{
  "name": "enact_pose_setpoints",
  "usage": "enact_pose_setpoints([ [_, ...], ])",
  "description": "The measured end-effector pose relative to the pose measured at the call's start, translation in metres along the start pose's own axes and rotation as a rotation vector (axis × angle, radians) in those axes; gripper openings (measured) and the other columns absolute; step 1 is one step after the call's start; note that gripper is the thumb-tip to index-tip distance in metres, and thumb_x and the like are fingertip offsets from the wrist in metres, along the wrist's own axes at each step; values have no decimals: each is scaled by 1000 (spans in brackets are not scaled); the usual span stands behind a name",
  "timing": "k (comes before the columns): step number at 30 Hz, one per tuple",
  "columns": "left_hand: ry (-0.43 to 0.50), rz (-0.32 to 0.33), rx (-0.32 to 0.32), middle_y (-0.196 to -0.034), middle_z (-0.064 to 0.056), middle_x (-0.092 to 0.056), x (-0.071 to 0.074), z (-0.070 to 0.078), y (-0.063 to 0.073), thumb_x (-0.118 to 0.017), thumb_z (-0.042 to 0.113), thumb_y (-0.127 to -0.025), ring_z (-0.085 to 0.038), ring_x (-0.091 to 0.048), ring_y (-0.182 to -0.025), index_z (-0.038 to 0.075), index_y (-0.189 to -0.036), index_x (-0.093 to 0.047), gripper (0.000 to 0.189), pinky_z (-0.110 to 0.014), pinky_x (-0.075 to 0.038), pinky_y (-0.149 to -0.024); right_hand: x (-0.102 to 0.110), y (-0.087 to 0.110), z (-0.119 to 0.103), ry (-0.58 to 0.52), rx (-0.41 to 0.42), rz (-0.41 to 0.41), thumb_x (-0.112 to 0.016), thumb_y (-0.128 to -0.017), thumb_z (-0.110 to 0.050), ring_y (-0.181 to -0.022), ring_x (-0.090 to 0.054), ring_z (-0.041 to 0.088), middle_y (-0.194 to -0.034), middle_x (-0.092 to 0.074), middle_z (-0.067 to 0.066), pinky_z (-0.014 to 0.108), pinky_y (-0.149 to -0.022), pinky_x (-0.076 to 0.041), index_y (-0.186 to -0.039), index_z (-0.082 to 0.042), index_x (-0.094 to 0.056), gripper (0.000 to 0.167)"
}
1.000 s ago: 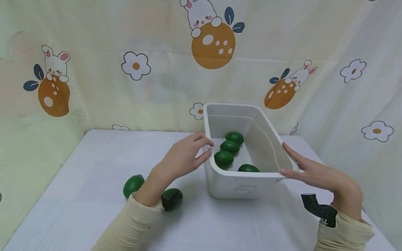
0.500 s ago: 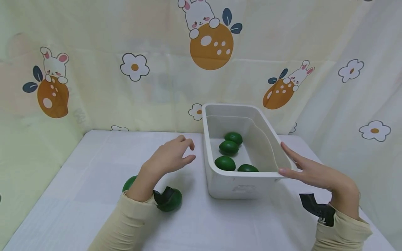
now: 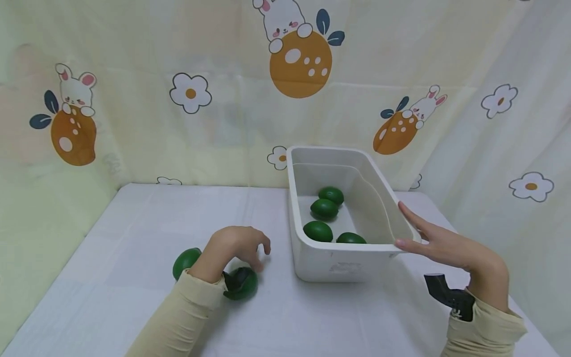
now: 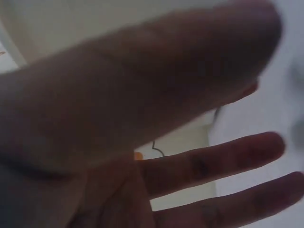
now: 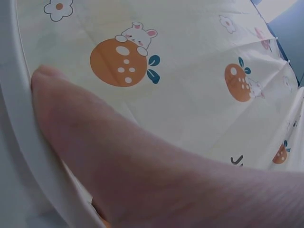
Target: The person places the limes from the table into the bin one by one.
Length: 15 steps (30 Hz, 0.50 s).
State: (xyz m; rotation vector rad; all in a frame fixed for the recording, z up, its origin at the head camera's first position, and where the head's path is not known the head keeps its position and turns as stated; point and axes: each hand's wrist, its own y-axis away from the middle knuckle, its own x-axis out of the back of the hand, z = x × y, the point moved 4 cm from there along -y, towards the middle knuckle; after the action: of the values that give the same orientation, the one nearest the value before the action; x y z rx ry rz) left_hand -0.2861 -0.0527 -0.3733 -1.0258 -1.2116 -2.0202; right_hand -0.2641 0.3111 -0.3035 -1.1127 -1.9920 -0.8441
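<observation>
In the head view my left hand (image 3: 241, 244) hangs just above and behind a dark green, lime-shaped fruit (image 3: 251, 287), fingers bent downward and nothing held. A second such fruit (image 3: 185, 263) lies to the left, partly behind the wrist. The left wrist view shows spread, fairly straight fingers (image 4: 213, 161) and a large blurred thumb. My right hand (image 3: 446, 248) rests against the near right corner of the white bin (image 3: 348, 265), thumb on the front rim, fingers straight along the right side. Inside the bin lie several green fruits (image 3: 324, 209).
A white cloth covers the table (image 3: 147, 228). Behind it hangs a cream curtain (image 3: 223, 134) printed with rabbits and flowers. A black wrist camera (image 3: 450, 297) sits on the right wrist; another dark one (image 3: 235, 280) partly covers the nearer loose fruit.
My left hand has moved left from the bin's left rim, then down toward the nearer loose fruit. A fruit in the bin's near left has shifted slightly. My right hand stays at the corner.
</observation>
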Motion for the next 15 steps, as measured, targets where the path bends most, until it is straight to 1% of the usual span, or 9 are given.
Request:
enact_pose_setpoints([
  [3,51,-79,37,-97,4,-60,-5,0,1,-78,22,-78,-14,-56,-91,26,-106,-68,31,-40,-52,-74,0,-1,-1,3,4,0,-54,-95,-35,-140,-11,47,-160,3,16,74,-97,-22,-152,-25,8,85],
  [5,91,-114,52,-97,4,-59,-7,-1,1,-79,21,-76,-14,-56,-92,26,-102,-69,29,-41,-54,-71,1,-1,-1,5,3,0,-54,-96,-35,-140,-11,48,-160,3,16,74,-97,-22,-152,-26,8,85],
  [7,126,-139,62,-95,4,-59,-9,-1,1,-80,21,-75,-14,-55,-94,26,-100,-70,28,-41,-55,-72,1,-1,0,6,1,-2,-54,-96,-35,-140,-11,48,-160,3,16,74,-96,-23,-152,-26,9,85],
  [11,171,-179,80,-94,2,-60,-13,-1,0,-82,23,-74,-18,-59,-90,25,-100,-70,28,-38,-55,-69,0,-1,1,5,0,-4,-54,-96,-35,-139,-12,48,-160,3,16,74,-96,-23,-152,-27,9,85],
  [13,181,-195,87,-98,2,-61,-15,-2,-1,-82,24,-73,-21,-62,-86,27,-100,-70,29,-37,-55,-68,-1,-1,1,4,1,-3,-54,-96,-35,-140,-12,47,-160,3,15,74,-96,-23,-152,-27,9,85],
  [15,182,-209,84,-105,1,-60,-16,-2,-2,-82,24,-74,-23,-64,-85,29,-100,-70,29,-37,-55,-67,-1,-1,2,0,1,-3,-54,-96,-35,-140,-11,47,-160,4,15,74,-97,-22,-152,-26,9,85],
])
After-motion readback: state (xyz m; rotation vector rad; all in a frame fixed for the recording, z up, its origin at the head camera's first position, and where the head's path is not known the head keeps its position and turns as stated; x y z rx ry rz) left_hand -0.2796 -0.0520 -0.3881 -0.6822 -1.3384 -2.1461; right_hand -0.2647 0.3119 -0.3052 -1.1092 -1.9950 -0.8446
